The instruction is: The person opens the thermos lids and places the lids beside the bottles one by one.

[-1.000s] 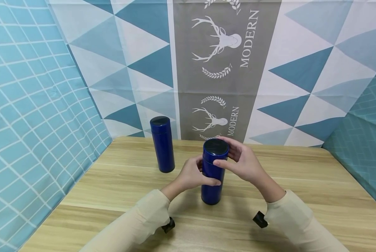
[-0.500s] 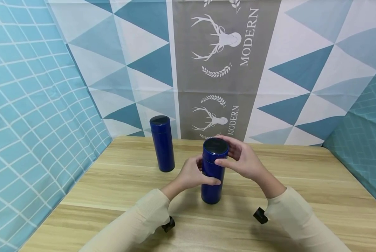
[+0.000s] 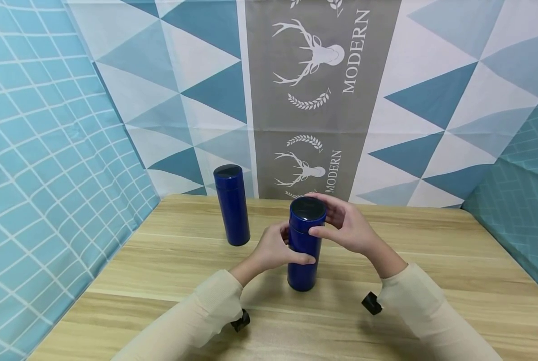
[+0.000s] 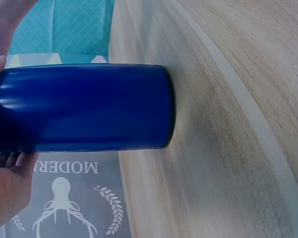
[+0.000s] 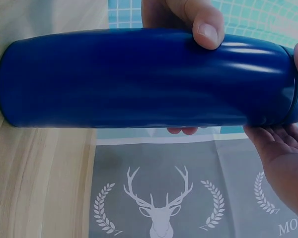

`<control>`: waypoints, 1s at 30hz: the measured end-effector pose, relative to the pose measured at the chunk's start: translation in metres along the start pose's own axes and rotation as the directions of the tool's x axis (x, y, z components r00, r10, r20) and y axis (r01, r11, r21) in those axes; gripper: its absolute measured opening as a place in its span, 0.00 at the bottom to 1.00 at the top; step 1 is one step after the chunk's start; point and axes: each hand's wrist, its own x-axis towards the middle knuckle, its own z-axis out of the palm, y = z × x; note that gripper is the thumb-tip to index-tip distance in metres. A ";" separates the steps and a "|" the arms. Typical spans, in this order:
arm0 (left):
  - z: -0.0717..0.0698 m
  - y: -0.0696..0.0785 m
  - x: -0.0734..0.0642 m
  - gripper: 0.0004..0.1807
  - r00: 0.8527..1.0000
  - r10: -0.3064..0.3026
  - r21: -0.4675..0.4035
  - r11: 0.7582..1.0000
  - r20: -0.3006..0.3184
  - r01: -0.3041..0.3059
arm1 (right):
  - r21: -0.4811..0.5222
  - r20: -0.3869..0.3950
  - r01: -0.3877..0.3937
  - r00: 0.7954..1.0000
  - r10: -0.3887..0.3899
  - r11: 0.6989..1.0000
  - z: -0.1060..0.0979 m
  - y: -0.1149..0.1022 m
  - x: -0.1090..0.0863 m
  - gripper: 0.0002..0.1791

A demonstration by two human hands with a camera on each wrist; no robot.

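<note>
While the left hand (image 3: pixel 275 248) curls round the middle of a blue bottle (image 3: pixel 304 244), the right hand (image 3: pixel 350 228) grips it higher up — bent round the dark-topped cap (image 3: pixel 308 208). That blue bottle stands upright on the wooden table (image 3: pixel 160 286) (both sleeves (image 3: pixel 210 306) are cream). Behind it, to its left — clearly apart — stands a second bottle (image 3: pixel 232 208); beyond it hangs a deer-printed cloth (image 3: pixel 314 118).

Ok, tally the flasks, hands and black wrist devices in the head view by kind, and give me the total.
Blue flasks: 2 (the held flask, the far flask)
Hands: 2 (left hand, right hand)
Black wrist devices: 2 (left device, right device)
Total: 6
</note>
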 end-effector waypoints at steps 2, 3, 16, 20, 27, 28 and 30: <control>0.000 0.000 0.000 0.34 1.000 0.000 -0.002 1.000 0.001 0.000 | 0.005 0.013 0.005 1.000 -0.005 1.000 -0.001 0.002 0.001 0.34; -0.001 -0.001 0.000 0.34 1.000 0.000 -0.004 1.000 0.003 0.000 | 0.008 0.019 0.002 1.000 -0.002 1.000 -0.001 0.002 0.002 0.34; -0.001 0.001 0.000 0.34 1.000 -0.007 -0.023 1.000 0.025 0.008 | 0.012 0.064 -0.014 0.998 0.013 1.000 -0.006 0.006 0.002 0.34; 0.000 0.001 0.000 0.34 0.999 -0.015 -0.022 1.000 0.032 0.016 | 0.023 0.079 -0.003 0.997 0.001 1.000 -0.008 0.008 0.002 0.34; -0.001 0.001 0.001 0.35 0.999 -0.018 -0.028 0.999 0.033 0.019 | 0.072 0.134 0.001 0.991 -0.011 0.997 -0.012 0.009 0.007 0.35; -0.001 0.001 0.001 0.35 0.999 -0.018 -0.027 0.999 0.032 0.019 | 0.084 0.142 0.001 0.990 -0.013 0.996 -0.013 0.009 0.008 0.35; -0.001 0.001 0.000 0.35 0.999 -0.018 -0.027 0.999 0.030 0.019 | 0.100 0.155 0.005 0.988 -0.020 0.995 -0.013 0.010 0.009 0.35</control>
